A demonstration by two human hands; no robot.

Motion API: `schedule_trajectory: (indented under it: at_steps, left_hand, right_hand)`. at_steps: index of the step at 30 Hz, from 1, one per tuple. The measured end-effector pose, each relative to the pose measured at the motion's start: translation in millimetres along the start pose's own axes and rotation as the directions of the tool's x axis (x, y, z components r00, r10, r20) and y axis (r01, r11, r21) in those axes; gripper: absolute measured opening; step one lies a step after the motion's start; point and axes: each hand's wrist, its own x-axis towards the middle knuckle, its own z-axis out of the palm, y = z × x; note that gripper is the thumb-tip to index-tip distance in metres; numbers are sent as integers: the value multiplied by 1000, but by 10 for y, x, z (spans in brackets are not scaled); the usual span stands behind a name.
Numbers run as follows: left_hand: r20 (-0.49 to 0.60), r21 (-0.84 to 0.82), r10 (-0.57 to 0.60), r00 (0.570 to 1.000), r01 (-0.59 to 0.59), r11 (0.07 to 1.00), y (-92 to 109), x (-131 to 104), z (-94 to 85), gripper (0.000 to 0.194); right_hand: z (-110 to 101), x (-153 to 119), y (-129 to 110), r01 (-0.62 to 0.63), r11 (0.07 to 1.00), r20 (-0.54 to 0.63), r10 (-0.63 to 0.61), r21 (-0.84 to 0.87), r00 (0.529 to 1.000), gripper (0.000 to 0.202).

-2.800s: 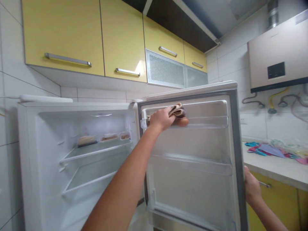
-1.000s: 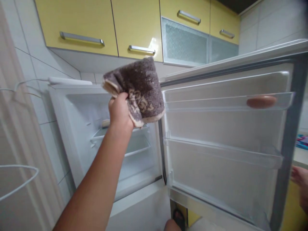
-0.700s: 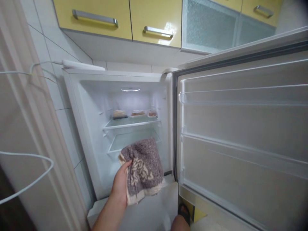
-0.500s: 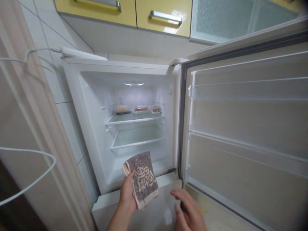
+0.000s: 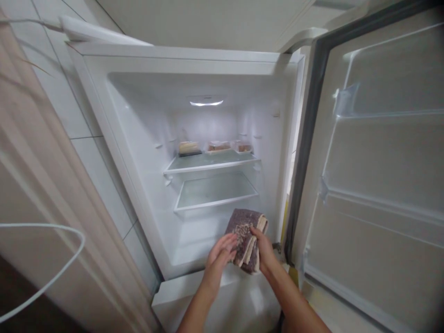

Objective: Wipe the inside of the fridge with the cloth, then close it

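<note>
A folded purple-brown towel (image 5: 248, 215) with a cream pattern and cream edges is held up in front of the open fridge, below its lower glass shelf. My right hand (image 5: 262, 249) grips its right side, thumb on top and the other fingers hidden underneath. At the towel's left edge is my left hand (image 5: 222, 254); its fingers are loosely stretched out, with the tips against the cloth.
The fridge door (image 5: 381, 171) stands open on the right, with clear racks. Several wrapped food packs, one a pale pack (image 5: 189, 148), lie on the upper shelf (image 5: 213, 162). The lower shelf (image 5: 217, 192) is glass. A curtain (image 5: 45, 152) and white cable (image 5: 74, 231) are at left.
The towel has passed from my left hand into my right hand and moved right. My left hand has loosened beside it. The view has come closer to the fridge.
</note>
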Motion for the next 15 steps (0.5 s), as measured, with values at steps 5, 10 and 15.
schedule_trajectory:
  at_steps: [5,10,15]
  left_hand:
    - [-193,636,243,950,-68,769,-147,403,-782,38]
    - [-45,904,376,925,-122,409,-320,490,-1370,33]
    - [325,945,620,714,-219,-243,-245,280,-1576,26]
  right_hand:
    - [-130,425,-129,488,316,314,-469,-813,826,57]
    - [-168,616,246,434,-173,431,55,-884,901,68]
    - [-188,760,530,330,-264,352,-40,-906,935,75]
